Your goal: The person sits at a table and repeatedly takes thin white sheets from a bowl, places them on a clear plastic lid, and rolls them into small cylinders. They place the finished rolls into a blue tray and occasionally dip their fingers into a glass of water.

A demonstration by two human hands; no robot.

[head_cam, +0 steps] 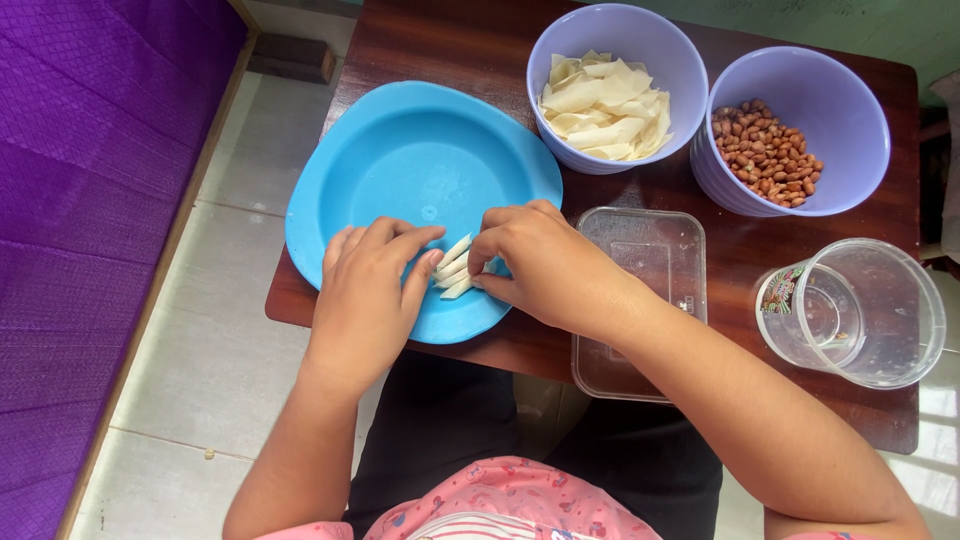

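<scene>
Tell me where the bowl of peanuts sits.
In the head view, the bowl of peanuts stands at the table's far right, beside the bowl of pale strips and beyond the clear cup.

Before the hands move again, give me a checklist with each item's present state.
1. Left hand steadying the pale strips: ok, fingertips touch them.
2. Right hand on the strips: ok, fingers pinch their right ends.
3. Strips lying on the blue plate: ok, near its front edge.
4. Plate fully on the wooden table: not ok, its left rim overhangs.
5. Clear rectangular container free to reach: cannot tell, the right forearm covers part.
</scene>
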